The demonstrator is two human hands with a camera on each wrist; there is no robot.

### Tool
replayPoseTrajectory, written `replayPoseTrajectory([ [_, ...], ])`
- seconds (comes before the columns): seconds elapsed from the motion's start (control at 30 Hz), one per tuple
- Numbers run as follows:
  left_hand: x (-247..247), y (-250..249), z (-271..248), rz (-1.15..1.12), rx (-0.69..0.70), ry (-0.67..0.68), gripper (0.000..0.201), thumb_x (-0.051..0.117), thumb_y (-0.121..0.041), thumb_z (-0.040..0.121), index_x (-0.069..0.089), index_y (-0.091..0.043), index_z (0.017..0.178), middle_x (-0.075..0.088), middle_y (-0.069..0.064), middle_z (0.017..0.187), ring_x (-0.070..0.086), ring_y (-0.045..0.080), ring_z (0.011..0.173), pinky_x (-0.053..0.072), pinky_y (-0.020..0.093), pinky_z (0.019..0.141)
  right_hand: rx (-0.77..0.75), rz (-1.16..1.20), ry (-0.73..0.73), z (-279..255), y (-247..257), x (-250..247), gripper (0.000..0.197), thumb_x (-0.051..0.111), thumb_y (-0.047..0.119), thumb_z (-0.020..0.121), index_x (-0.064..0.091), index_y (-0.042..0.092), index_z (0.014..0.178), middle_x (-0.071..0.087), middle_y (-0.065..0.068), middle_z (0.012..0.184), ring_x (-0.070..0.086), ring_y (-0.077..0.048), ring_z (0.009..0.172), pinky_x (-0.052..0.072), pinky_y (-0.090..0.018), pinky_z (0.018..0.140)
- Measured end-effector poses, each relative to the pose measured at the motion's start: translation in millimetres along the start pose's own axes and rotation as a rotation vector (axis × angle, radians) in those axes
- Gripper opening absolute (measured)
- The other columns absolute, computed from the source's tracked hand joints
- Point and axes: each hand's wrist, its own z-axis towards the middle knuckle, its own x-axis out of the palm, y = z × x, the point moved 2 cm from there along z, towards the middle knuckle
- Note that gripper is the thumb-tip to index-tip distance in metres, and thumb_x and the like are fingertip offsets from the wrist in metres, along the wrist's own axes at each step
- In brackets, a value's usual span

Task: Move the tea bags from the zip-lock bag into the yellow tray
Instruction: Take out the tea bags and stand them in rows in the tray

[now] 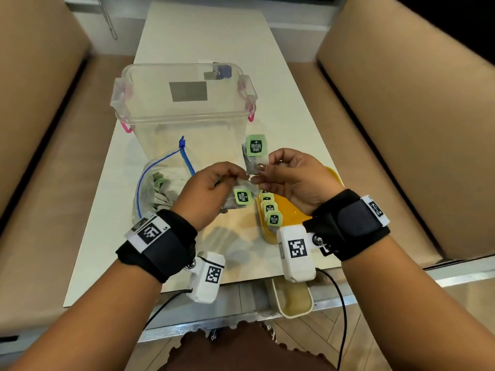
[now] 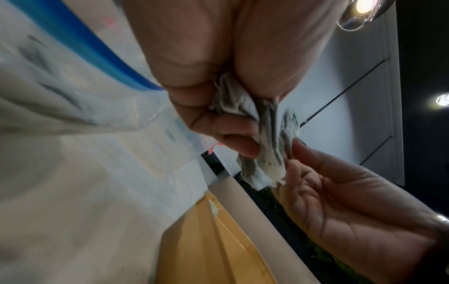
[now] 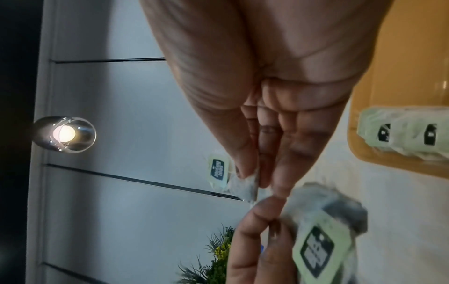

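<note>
Left hand: fingers pinching a tea bag, its green tag hanging below the knuckles.
Right hand: fingertips gripping a second tea bag, tag sticking up.
Zip-lock bag: lying open on the worktop, holding more.
Yellow tray: holding several tea bags, under the right wrist.

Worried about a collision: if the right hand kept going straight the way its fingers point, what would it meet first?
Probably the left hand: the right hand points left, its fingertips almost touching the left's, each pinching a tea bag. Depth is unclear.
</note>
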Motion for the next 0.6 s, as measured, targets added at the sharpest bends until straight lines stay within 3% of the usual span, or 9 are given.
replayPoseTrajectory([
  [0.17,1,-1,0,-0.059,0.019,-0.019,0.007,0.067,-0.021,0.088,0.066,-0.028,0.087,0.065,-0.008,0.074,0.061,0.006,0.057,0.047,0.024,0.046,0.016,-0.218,-0.073,3,-8,2,0.017,0.068,0.005,0.083,0.059,0.017,0.075,0.058,-0.009,0.083,0.052,-0.018,0.068,0.036,-0.026,0.059],
  [0.27,0,-2,2,-0.094,0.018,-0.044,0.008,0.072,-0.021,0.082,0.066,-0.027,0.084,0.067,-0.008,0.078,0.065,0.015,0.067,0.053,0.036,0.056,0.013,-0.256,-0.087,3,-10,3,0.016,0.071,0.009,0.081,0.060,0.019,0.074,0.059,-0.007,0.081,0.051,-0.020,0.073,0.036,-0.027,0.060],
  [0.43,-2,-4,2,0.027,0.056,-0.067,0.011,0.068,-0.025,0.087,0.064,-0.030,0.078,0.069,0.000,0.082,0.064,0.020,0.069,0.052,0.036,0.054,-0.033,-0.378,-0.070,0,-5,3,0.011,0.070,0.010,0.083,0.060,0.014,0.085,0.058,-0.009,0.083,0.051,-0.015,0.069,0.039,-0.021,0.054],
  [0.53,-3,0,4,0.194,0.087,-0.027,0.008,0.067,-0.026,0.088,0.065,-0.029,0.081,0.066,-0.004,0.085,0.064,0.017,0.079,0.051,0.035,0.064,-0.167,-0.607,-0.098,0,8,0,0.024,0.075,0.021,0.080,0.063,0.017,0.100,0.062,-0.005,0.088,0.052,-0.009,0.065,0.042,-0.016,0.056],
  [0.6,-2,-1,5,0.338,0.136,0.004,0.008,0.066,-0.027,0.088,0.068,-0.019,0.089,0.063,-0.004,0.091,0.061,0.016,0.089,0.049,0.031,0.074,-0.253,-0.787,-0.082,-1,18,0,0.020,0.074,0.023,0.080,0.067,0.020,0.099,0.065,-0.002,0.090,0.052,-0.006,0.063,0.044,-0.018,0.062],
])
